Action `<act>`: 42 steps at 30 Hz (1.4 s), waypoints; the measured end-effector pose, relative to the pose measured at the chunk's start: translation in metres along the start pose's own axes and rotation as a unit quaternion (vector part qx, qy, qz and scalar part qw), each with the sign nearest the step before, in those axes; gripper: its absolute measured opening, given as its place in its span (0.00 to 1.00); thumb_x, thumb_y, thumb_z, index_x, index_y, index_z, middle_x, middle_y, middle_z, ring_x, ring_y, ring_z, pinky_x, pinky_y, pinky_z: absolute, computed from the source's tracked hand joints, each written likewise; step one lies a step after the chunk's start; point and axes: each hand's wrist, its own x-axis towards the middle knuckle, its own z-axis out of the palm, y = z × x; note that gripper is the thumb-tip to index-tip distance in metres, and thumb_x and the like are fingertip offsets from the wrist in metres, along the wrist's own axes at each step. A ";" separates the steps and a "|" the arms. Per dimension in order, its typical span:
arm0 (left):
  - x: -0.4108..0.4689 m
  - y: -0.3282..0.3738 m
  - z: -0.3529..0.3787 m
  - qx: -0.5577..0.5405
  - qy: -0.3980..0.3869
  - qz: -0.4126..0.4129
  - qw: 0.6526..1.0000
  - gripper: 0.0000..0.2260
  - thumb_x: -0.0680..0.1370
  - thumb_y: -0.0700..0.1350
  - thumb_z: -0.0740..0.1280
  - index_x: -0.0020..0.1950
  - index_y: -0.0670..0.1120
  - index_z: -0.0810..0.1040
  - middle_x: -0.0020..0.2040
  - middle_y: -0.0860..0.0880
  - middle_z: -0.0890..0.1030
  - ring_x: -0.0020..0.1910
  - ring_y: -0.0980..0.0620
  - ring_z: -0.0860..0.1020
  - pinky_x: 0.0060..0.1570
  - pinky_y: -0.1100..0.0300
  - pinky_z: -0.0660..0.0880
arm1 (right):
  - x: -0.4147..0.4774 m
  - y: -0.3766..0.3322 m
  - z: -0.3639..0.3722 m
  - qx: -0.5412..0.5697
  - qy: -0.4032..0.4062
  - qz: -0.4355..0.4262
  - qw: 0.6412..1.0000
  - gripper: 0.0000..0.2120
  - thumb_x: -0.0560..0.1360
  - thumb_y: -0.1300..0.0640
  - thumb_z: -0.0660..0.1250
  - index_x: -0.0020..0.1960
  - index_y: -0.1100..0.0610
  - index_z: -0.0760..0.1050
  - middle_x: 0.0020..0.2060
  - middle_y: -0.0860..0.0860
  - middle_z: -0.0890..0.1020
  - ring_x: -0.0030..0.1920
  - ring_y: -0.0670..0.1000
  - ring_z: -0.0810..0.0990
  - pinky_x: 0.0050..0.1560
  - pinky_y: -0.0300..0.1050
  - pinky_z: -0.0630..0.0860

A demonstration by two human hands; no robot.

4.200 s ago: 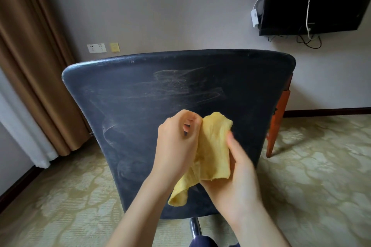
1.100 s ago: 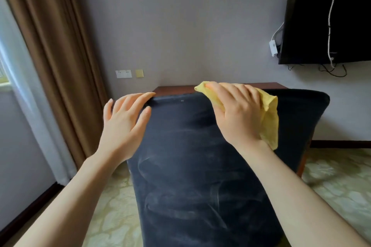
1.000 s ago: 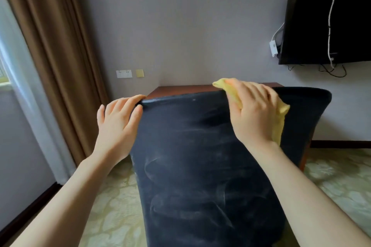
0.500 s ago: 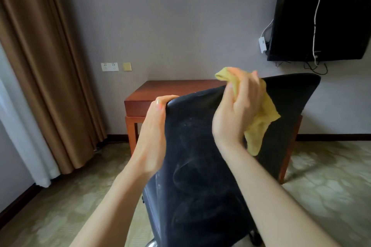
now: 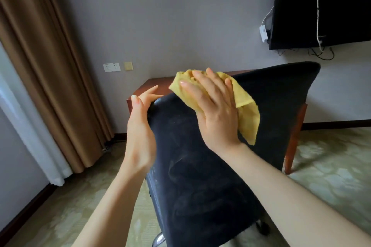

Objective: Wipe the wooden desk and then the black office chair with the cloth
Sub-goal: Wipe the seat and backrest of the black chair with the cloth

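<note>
Right hand (image 5: pixel 214 114) is pressing flat, fingers spread and nearly straight, on the yellow cloth (image 5: pixel 248 118) at the top edge of the chair (image 5: pixel 200 186) back. The cloth is lying under the palm, its loose end hanging past the hand's right side. Left hand (image 5: pixel 140 126), fingers extended, is resting against the back's upper corner, with the desk (image 5: pixel 156 84) just behind.

I see chair (image 5: pixel 210 176) nearest, desk (image 5: pixel 163 83) behind it, against wall. Cloth (image 5: pixel 247 114) on chair's top edge, under right hand (image 5: pixel 214 110); left hand (image 5: pixel 140 126) at chair's left edge. Curtain (image 5: pixel 50 66) far left.
</note>
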 end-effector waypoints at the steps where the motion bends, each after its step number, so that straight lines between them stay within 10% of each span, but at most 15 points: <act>1: 0.000 -0.002 0.004 -0.005 0.015 -0.001 1.000 0.26 0.79 0.63 0.43 0.52 0.52 0.78 0.64 0.54 0.75 0.66 0.55 0.69 0.71 0.49 0.60 | 0.002 0.012 -0.005 -0.011 0.009 0.027 1.000 0.17 0.77 0.64 0.60 0.65 0.57 0.74 0.64 0.56 0.76 0.68 0.57 0.67 0.72 0.50 0.53; 13: -0.001 -0.006 0.027 -0.012 0.051 0.036 0.998 0.26 0.74 0.64 0.48 0.49 0.47 0.77 0.56 0.41 0.75 0.58 0.43 0.71 0.64 0.49 0.67 | 0.027 0.086 -0.047 0.184 0.121 0.490 0.843 0.20 0.83 0.54 0.49 0.74 0.46 0.58 0.76 0.47 0.57 0.76 0.50 0.53 0.75 0.55 0.53; 20: -0.009 0.003 0.019 -0.072 -0.033 -0.022 0.997 0.25 0.83 0.55 0.41 0.53 0.48 0.76 0.53 0.47 0.80 0.53 0.56 0.76 0.59 0.60 0.70 | 0.008 0.020 -0.004 0.230 0.192 0.545 0.783 0.24 0.83 0.52 0.50 0.77 0.43 0.45 0.77 0.47 0.51 0.76 0.52 0.54 0.72 0.58 0.59; 31: -0.003 -0.004 0.007 -0.065 -0.063 -0.001 0.996 0.28 0.82 0.55 0.40 0.54 0.43 0.76 0.51 0.44 0.80 0.52 0.55 0.78 0.56 0.67 0.72 | -0.083 -0.032 0.044 0.029 -0.006 0.103 0.994 0.26 0.82 0.55 0.49 0.77 0.44 0.44 0.76 0.48 0.46 0.76 0.56 0.44 0.74 0.57 0.43; 38: 0.005 -0.007 -0.007 -0.065 -0.091 -0.019 0.994 0.28 0.82 0.56 0.40 0.54 0.41 0.75 0.49 0.44 0.80 0.50 0.56 0.78 0.51 0.67 0.73 | -0.098 0.039 0.026 -0.142 -0.110 -0.282 0.942 0.21 0.82 0.61 0.50 0.72 0.43 0.60 0.70 0.43 0.65 0.71 0.51 0.63 0.72 0.50 0.53; 42: 0.008 -0.010 -0.013 -0.062 -0.116 -0.020 0.991 0.28 0.82 0.56 0.39 0.55 0.42 0.75 0.51 0.45 0.81 0.51 0.55 0.79 0.50 0.67 0.73 | -0.074 0.059 0.017 -0.194 -0.073 -0.322 0.924 0.20 0.82 0.60 0.54 0.71 0.44 0.63 0.67 0.45 0.68 0.69 0.53 0.66 0.73 0.50 0.54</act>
